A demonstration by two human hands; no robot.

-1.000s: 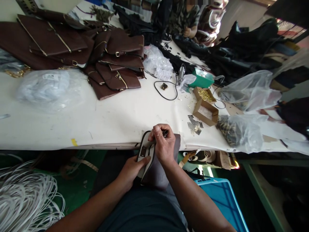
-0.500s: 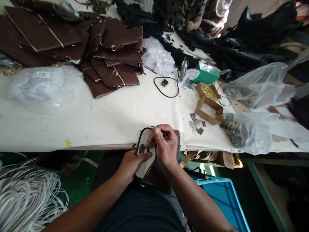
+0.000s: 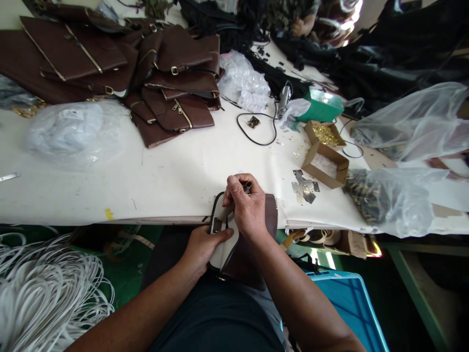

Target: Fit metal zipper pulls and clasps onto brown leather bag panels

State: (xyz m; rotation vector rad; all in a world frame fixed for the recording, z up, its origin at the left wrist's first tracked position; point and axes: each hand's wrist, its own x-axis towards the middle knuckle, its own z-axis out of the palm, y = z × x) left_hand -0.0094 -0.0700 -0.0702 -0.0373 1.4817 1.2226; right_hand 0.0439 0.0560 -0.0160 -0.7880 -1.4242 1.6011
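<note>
My left hand (image 3: 207,244) grips the near left edge of a brown leather bag (image 3: 244,261), its thumb pressed on the pale lining of the dark-edged flap. Just above that thumb, a small metal fitting (image 3: 217,225) shows on the lining. My right hand (image 3: 247,203) is closed over the flap, wrapped around a slim dark tool (image 3: 247,187) whose end pokes out of the fist. The tool's working end is hidden by the fingers. The bag lies partly over my lap and partly against the table edge.
Brown leather bags (image 3: 176,88) are piled at the back left, beside a plastic-wrapped bundle (image 3: 69,127). To the right are flat metal plates (image 3: 306,187), an open cardboard box (image 3: 324,166) and a green box (image 3: 322,105). A blue crate (image 3: 351,303) stands below.
My right hand has risen slightly with the dark tool, tilting its end upward. My left hand keeps its grip on the bag. The view has shifted slightly left.
</note>
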